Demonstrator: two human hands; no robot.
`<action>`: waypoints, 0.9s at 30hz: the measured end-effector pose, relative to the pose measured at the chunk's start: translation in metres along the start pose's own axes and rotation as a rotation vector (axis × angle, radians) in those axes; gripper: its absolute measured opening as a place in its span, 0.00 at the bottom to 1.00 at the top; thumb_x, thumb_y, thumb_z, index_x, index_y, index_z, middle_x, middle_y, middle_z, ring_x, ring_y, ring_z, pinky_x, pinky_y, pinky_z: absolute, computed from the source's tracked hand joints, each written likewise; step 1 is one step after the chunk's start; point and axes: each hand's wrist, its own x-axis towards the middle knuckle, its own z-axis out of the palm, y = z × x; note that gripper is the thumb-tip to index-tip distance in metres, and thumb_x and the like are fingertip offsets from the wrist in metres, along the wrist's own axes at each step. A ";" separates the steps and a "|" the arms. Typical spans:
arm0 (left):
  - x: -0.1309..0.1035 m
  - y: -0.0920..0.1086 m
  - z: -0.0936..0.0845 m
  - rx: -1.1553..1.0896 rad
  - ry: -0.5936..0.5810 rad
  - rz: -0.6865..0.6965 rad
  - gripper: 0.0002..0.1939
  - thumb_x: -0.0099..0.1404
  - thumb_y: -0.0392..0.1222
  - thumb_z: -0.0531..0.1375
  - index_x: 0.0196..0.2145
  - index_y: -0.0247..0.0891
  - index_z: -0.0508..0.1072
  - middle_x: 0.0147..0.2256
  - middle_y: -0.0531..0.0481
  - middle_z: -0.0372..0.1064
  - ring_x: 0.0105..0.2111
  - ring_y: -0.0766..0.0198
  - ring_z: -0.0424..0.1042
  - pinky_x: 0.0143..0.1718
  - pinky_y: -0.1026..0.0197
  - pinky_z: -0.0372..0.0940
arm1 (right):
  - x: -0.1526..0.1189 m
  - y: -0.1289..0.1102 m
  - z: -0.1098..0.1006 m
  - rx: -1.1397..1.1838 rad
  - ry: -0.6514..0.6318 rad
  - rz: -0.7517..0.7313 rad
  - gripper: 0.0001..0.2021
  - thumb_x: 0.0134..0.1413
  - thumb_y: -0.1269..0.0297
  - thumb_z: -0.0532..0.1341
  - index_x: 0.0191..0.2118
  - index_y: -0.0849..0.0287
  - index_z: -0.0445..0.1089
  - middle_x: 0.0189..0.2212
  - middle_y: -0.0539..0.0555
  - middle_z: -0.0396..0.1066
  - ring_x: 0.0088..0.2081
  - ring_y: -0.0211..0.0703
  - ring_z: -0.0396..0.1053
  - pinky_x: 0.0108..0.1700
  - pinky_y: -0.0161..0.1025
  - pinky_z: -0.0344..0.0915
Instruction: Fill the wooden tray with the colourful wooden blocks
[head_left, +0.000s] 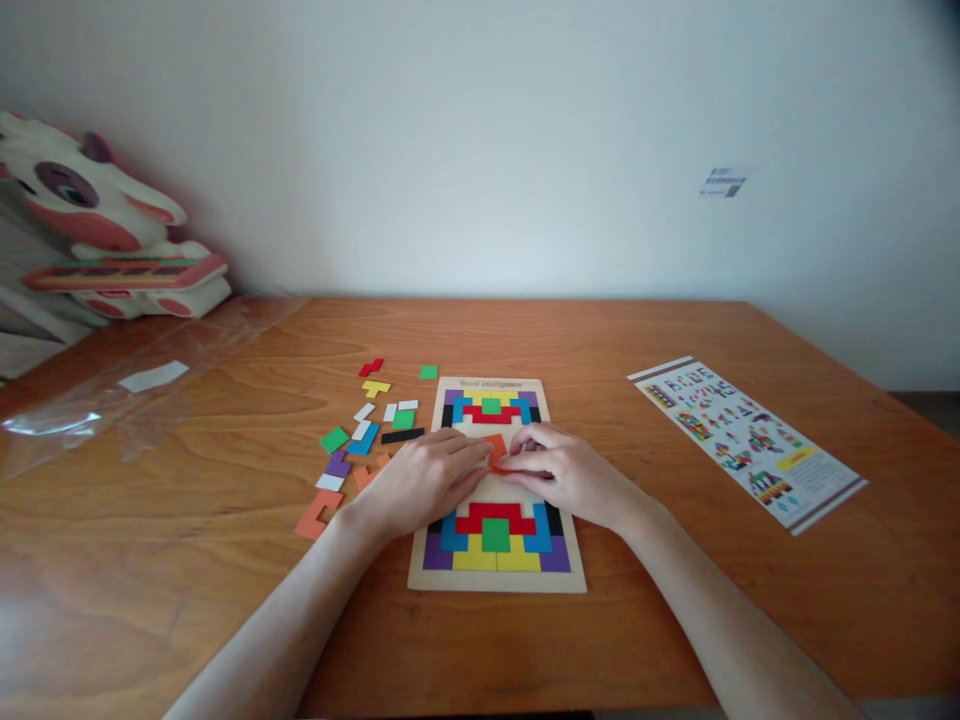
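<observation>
A wooden puzzle board (499,582) lies on the table with coloured pieces filling its far and near ends. Over its middle, an orange piece (496,449) is between my two hands. The fingers of my right hand (574,470) are pinched on the orange piece from the right. My left hand (424,478) reaches in from the left, its fingers together and their tips at the same piece; part of the piece is hidden by the fingers. Loose pieces lie left of the board, among them a black bar (403,436) and a purple piece (337,465).
A printed pattern sheet (750,440) lies at the right. Clear plastic wrapping (112,400) with a white label spreads over the left side. A cow-shaped toy keyboard (127,220) stands at the back left, near the wall.
</observation>
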 end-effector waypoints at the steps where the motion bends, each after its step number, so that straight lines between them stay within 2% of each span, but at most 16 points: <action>1: 0.000 0.000 0.000 -0.006 -0.011 0.000 0.13 0.74 0.38 0.51 0.49 0.37 0.74 0.46 0.44 0.76 0.46 0.58 0.75 0.48 0.55 0.72 | 0.000 -0.001 0.001 0.008 -0.004 0.000 0.09 0.64 0.64 0.61 0.45 0.50 0.79 0.42 0.55 0.71 0.44 0.43 0.70 0.49 0.44 0.70; 5: -0.001 -0.001 -0.001 -0.022 0.003 0.004 0.15 0.74 0.38 0.50 0.50 0.37 0.75 0.49 0.43 0.75 0.48 0.57 0.75 0.50 0.54 0.72 | 0.001 -0.002 0.001 0.053 -0.003 0.000 0.12 0.64 0.66 0.60 0.48 0.48 0.78 0.44 0.55 0.70 0.45 0.43 0.70 0.51 0.46 0.70; 10: -0.004 -0.005 0.004 -0.055 0.031 -0.015 0.16 0.74 0.38 0.49 0.48 0.35 0.76 0.50 0.42 0.75 0.49 0.58 0.76 0.52 0.55 0.72 | 0.000 -0.002 0.002 0.050 0.002 0.018 0.11 0.64 0.67 0.60 0.48 0.51 0.78 0.48 0.57 0.68 0.47 0.44 0.70 0.53 0.46 0.70; 15: -0.004 -0.006 0.007 -0.058 0.035 -0.006 0.15 0.74 0.37 0.50 0.48 0.34 0.76 0.50 0.41 0.75 0.51 0.56 0.74 0.54 0.55 0.71 | 0.001 -0.003 0.008 -0.001 0.022 0.025 0.13 0.65 0.69 0.59 0.49 0.52 0.77 0.46 0.58 0.68 0.47 0.46 0.69 0.52 0.49 0.70; 18: -0.003 -0.005 0.005 0.006 0.034 0.018 0.14 0.73 0.37 0.52 0.49 0.33 0.75 0.51 0.40 0.74 0.53 0.55 0.72 0.55 0.52 0.69 | 0.002 -0.004 0.012 -0.012 0.070 0.037 0.13 0.66 0.69 0.58 0.49 0.53 0.77 0.44 0.58 0.69 0.46 0.46 0.70 0.51 0.48 0.71; 21: -0.001 -0.002 0.002 0.120 0.015 -0.008 0.13 0.73 0.37 0.53 0.49 0.35 0.75 0.49 0.41 0.74 0.49 0.53 0.71 0.52 0.48 0.69 | 0.004 -0.004 0.014 -0.027 0.109 0.057 0.12 0.67 0.68 0.57 0.48 0.53 0.77 0.43 0.57 0.69 0.45 0.45 0.70 0.50 0.48 0.72; 27: -0.001 0.000 0.000 0.226 0.012 -0.054 0.13 0.72 0.39 0.54 0.50 0.38 0.74 0.50 0.42 0.74 0.45 0.52 0.70 0.47 0.47 0.67 | 0.007 -0.003 0.019 -0.047 0.150 0.078 0.12 0.66 0.69 0.57 0.47 0.54 0.77 0.43 0.58 0.70 0.44 0.46 0.71 0.49 0.48 0.72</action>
